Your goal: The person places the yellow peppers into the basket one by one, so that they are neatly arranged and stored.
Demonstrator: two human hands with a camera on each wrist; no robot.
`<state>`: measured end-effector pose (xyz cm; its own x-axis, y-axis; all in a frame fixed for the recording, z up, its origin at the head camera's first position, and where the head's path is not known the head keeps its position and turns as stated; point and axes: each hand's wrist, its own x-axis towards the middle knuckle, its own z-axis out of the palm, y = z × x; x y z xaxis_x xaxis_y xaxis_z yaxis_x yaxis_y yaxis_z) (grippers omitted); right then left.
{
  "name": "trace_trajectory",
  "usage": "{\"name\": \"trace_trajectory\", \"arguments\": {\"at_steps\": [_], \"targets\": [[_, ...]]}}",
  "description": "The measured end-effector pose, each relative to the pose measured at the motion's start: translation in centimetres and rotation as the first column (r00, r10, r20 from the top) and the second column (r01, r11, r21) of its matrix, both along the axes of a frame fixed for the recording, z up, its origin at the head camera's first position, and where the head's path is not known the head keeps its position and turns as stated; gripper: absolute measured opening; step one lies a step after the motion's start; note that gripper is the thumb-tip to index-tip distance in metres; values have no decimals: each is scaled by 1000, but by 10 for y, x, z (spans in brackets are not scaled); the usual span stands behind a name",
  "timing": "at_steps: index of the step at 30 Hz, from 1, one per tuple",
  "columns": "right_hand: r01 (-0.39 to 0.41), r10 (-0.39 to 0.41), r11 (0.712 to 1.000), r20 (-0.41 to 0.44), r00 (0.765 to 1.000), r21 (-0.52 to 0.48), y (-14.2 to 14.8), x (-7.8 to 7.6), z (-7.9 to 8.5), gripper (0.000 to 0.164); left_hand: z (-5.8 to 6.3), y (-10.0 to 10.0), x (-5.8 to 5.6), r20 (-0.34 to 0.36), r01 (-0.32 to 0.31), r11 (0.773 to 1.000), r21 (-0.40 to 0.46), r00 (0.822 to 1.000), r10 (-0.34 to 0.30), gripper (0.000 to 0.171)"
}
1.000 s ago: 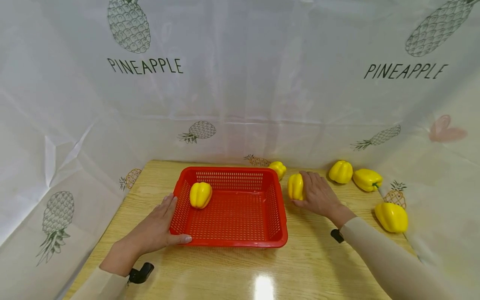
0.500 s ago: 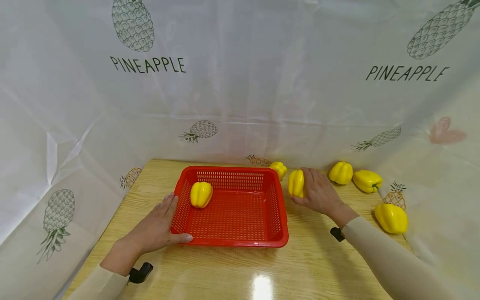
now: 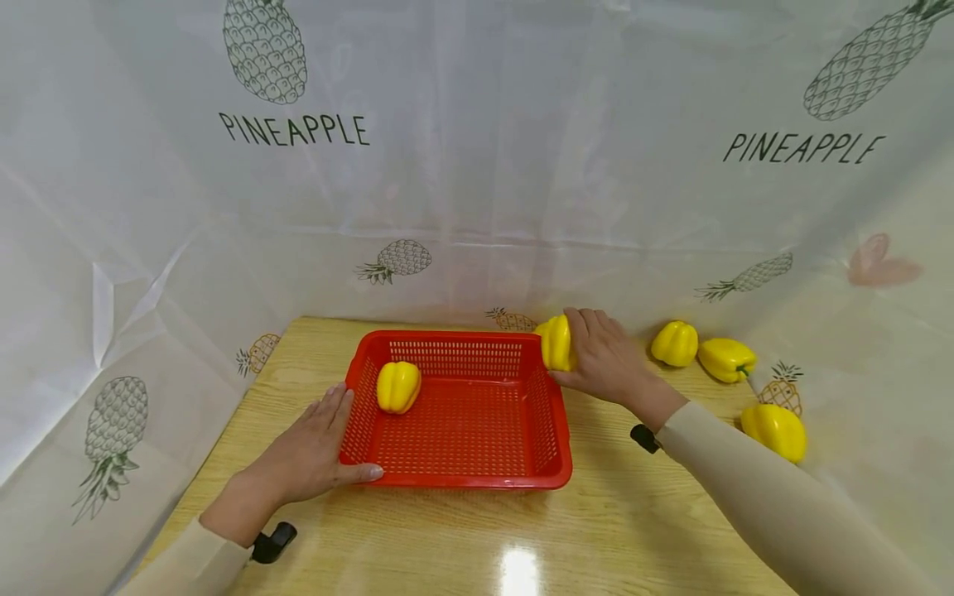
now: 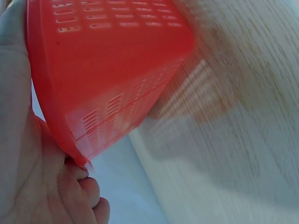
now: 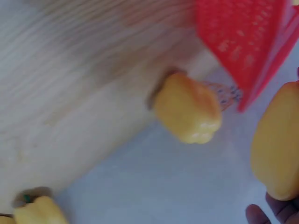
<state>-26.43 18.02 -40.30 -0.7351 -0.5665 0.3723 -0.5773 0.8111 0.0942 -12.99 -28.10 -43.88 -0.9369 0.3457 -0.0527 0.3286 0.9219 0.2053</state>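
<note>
Above the table, my right hand (image 3: 605, 358) grips a yellow bell pepper (image 3: 556, 343) at the back right corner of the red plastic basket (image 3: 477, 482). In the right wrist view the held bell pepper (image 5: 279, 144) is at the right edge, with only some fingertips (image 5: 256, 214) visible. My left hand (image 3: 307, 454) holds the basket's front left corner, thumb on the front rim and fingers along the left rim. The left wrist view shows those fingers (image 4: 88, 189) bent at the rim. Inside the basket, one yellow bell pepper (image 3: 398, 387) lies toward the left.
Another bell pepper (image 5: 188, 108) lies on the table behind the basket's right corner, mostly hidden in the head view. Farther right are three more: a back bell pepper (image 3: 674, 343), a stemmed bell pepper (image 3: 726, 359) and a nearer bell pepper (image 3: 775, 432). A pineapple-print sheet (image 3: 477, 182) surrounds the wooden table (image 3: 417, 538).
My right hand has lifted the bell pepper and carried it left, from beside the basket to over its back right corner. The left hand and the basket have stayed in place.
</note>
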Motion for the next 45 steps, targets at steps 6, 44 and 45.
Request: {"name": "trace_trajectory", "arguments": {"at_steps": [6, 44, 45], "targets": [[-54, 54, 998, -4, 999, 29, -36, -4, 11, 99, -1, -1, 0, 4, 3, 1000, -15, 1000, -3, 134], [-65, -22, 930, 231, 973, 362, -177, -13, -69, 99, -1, -2, -5, 29, 3, 1000, 1, 1000, -4, 135], [-67, -20, 930, 233, 972, 362, -177, -13, -71, 98, -1, -2, -5, 27, 4, 1000, -2, 1000, -4, 135]]}}
